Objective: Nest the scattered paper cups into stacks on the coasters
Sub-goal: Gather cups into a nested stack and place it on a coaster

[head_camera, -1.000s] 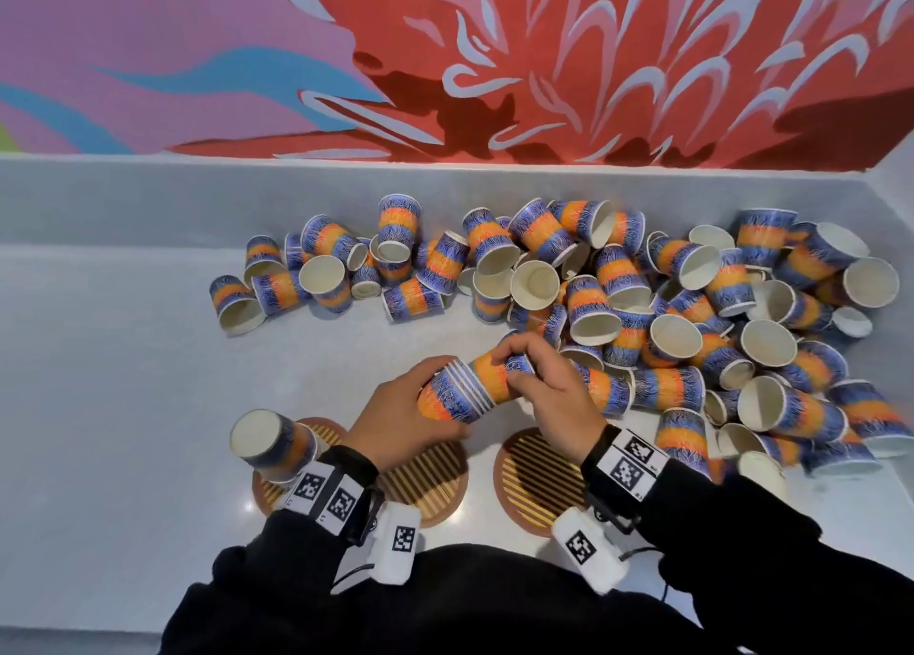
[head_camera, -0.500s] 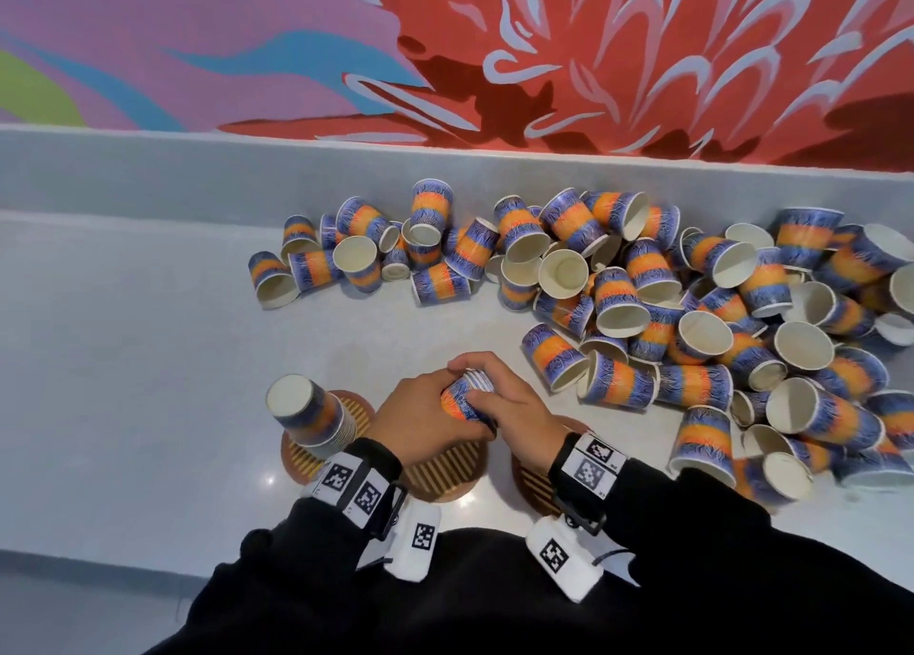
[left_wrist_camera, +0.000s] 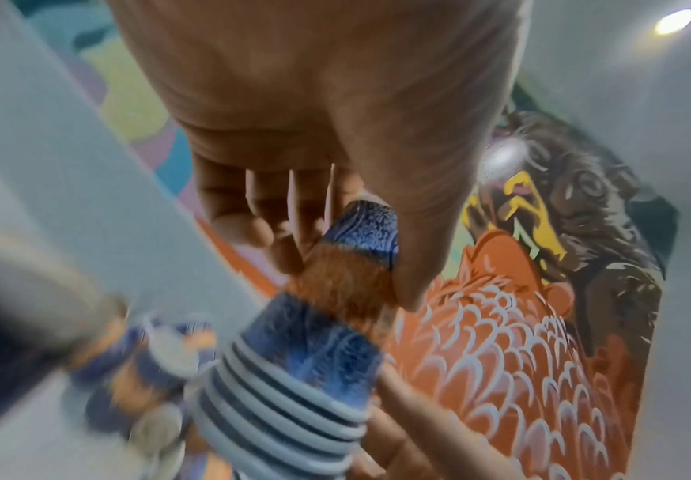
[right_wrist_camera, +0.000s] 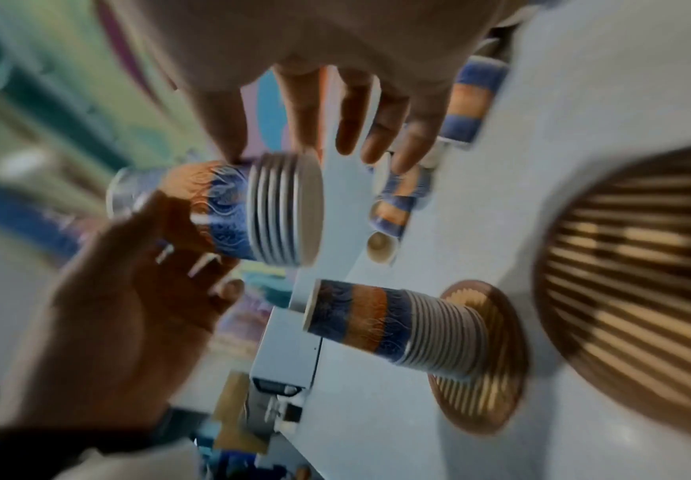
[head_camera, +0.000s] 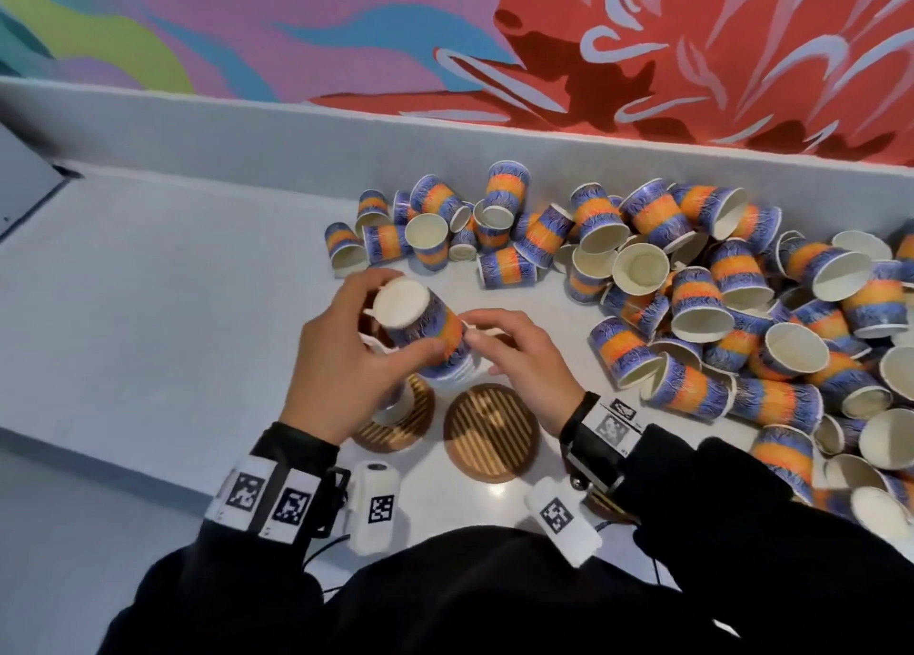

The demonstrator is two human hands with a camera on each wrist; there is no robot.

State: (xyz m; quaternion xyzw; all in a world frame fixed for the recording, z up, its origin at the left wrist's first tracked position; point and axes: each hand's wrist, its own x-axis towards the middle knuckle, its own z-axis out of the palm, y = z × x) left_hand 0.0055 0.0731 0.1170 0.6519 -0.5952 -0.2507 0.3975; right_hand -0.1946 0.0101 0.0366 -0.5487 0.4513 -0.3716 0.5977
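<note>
Left hand point(head_camera: 341, 357) grips a nested stack of cups point(head_camera: 425, 330), upside down, base up, tilted, held in the air above the left coaster point(head_camera: 405, 422). Right hand point(head_camera: 519, 357) w/ fingers relaxed, fingertips just beside the stack's rims; can't tell if touching. A second stack point(right_wrist_camera: 397, 328) stands rims-down on the left coaster. Middle coaster point(head_camera: 492, 432) bare. Loose cups point(head_camera: 692, 278) piled on the surface point(head_camera: 148, 308) to the right.

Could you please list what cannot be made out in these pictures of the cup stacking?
- Head view: the left hand covers most of the standing stack on its coaster.
- Head view: loose cups run off the right edge; no count.
- Left wrist view: motion blur smears cups beyond the held stack.
- Right wrist view: blur hides whether the right hand grips it.
</note>
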